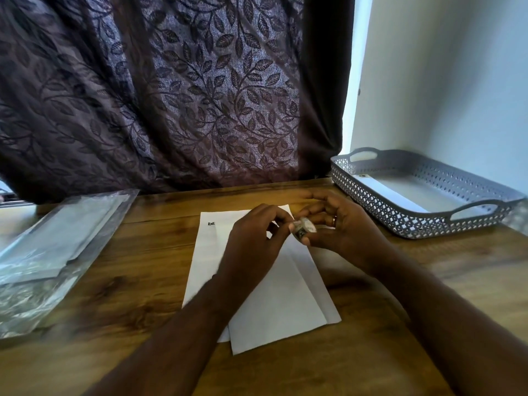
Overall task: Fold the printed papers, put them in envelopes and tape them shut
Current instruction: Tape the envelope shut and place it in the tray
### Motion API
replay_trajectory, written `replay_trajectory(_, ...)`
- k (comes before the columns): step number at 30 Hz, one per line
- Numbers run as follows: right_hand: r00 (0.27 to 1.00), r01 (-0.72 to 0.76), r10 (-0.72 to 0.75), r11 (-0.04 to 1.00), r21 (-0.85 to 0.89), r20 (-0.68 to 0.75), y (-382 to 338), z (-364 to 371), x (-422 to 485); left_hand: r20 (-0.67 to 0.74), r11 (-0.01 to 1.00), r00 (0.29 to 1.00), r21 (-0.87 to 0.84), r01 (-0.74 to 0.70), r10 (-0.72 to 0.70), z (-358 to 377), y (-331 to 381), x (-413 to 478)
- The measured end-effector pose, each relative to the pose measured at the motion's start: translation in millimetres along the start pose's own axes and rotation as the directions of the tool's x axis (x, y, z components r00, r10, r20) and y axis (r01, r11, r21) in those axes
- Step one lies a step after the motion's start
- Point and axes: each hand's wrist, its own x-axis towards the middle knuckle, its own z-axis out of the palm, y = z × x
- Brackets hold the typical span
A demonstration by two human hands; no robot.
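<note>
Between the hands: tape roll point(303, 228), gripped in right hand point(343, 232), pinched at its edge by left hand point(254, 241). Just beneath them: envelope point(285, 295) lying across printed paper point(205, 252). Judged at taping step; next calls for freeing a strip, then pressing it across the envelope.

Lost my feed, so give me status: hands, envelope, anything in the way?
Status: left hand and right hand pinch tape roll above envelope; envelope lies on printed paper; nothing in the way.
</note>
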Motion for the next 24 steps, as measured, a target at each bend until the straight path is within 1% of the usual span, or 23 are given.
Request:
replay_trajectory(1,1.000,-0.006,0.006,1.000,0.018,-0.001,0.1,-0.2,0.0,0.003,0.999,0.999,-0.022,0.033,-0.033,0.0,0.8,0.5)
replay_trajectory(3,1.000,-0.011,0.011,1.000,0.019,-0.007,-0.7,-1.7,0.0,0.022,0.980,0.987,-0.112,0.162,-0.160,-2.6,3.8,2.1)
replay_trajectory(4,1.000,-0.013,0.013,1.000,0.017,-0.011,-0.9,-3.0,0.5,0.045,0.949,0.969,-0.192,0.249,-0.245,-5.3,4.9,3.4)
replay_trajectory(6,0.999,-0.033,0.033,0.999,-0.019,-0.030,1.3,-7.5,2.4,0.116,0.837,0.913,-0.368,0.405,-0.391,-11.8,6.3,5.7)
replay_trajectory(7,0.998,-0.051,0.048,0.996,-0.074,-0.048,4.6,-11.1,3.5,0.148,0.784,0.888,-0.423,0.455,-0.435,-14.7,6.8,6.4)
replay_trajectory(9,0.992,-0.107,0.082,0.952,-0.287,-0.098,12.9,-19.1,5.6,0.204,0.706,0.853,-0.486,0.514,-0.480,-18.3,8.2,7.3)
replay_trajectory(10,0.988,-0.139,0.097,0.909,-0.394,-0.124,16.8,-22.6,5.6,0.228,0.679,0.843,-0.507,0.530,-0.488,-18.8,9.1,7.6)
replay_trajectory(12,0.977,-0.201,0.134,0.840,-0.503,-0.166,22.7,-27.2,4.9,0.261,0.656,0.838,-0.527,0.540,-0.480,-18.2,10.3,7.7)
replay_trajectory(15,0.969,-0.241,0.164,0.781,-0.577,-0.183,31.1,-30.6,6.6,0.288,0.656,0.845,-0.534,0.533,-0.451,-16.9,9.7,6.6)
replay_trajectory(18,0.970,-0.244,0.180,0.739,-0.628,-0.165,30.5,-31.0,7.5,0.307,0.685,0.860,-0.521,0.510,-0.407,-15.9,8.0,4.2)
replay_trajectory(20,0.969,-0.242,0.151,0.745,-0.621,-0.195,25.1,-30.2,6.6,0.316,0.672,0.868,-0.549,0.497,-0.384,-17.1,8.7,2.7)
replay_trajectory(21,0.968,-0.227,0.107,0.766,-0.602,-0.228,21.1,-29.5,5.9,0.325,0.645,0.867,-0.580,0.497,-0.376,-18.0,9.9,2.4)
replay_trajectory(23,0.959,-0.168,0.015,0.835,-0.524,-0.283,12.1,-26.0,6.1,0.344,0.602,0.866,-0.624,0.499,-0.362,-19.4,12.5,2.7)
replay_trajectory(24,0.958,-0.137,0.001,0.879,-0.456,-0.287,6.7,-23.6,6.2,0.339,0.615,0.874,-0.621,0.486,-0.349,-19.2,12.9,2.7)
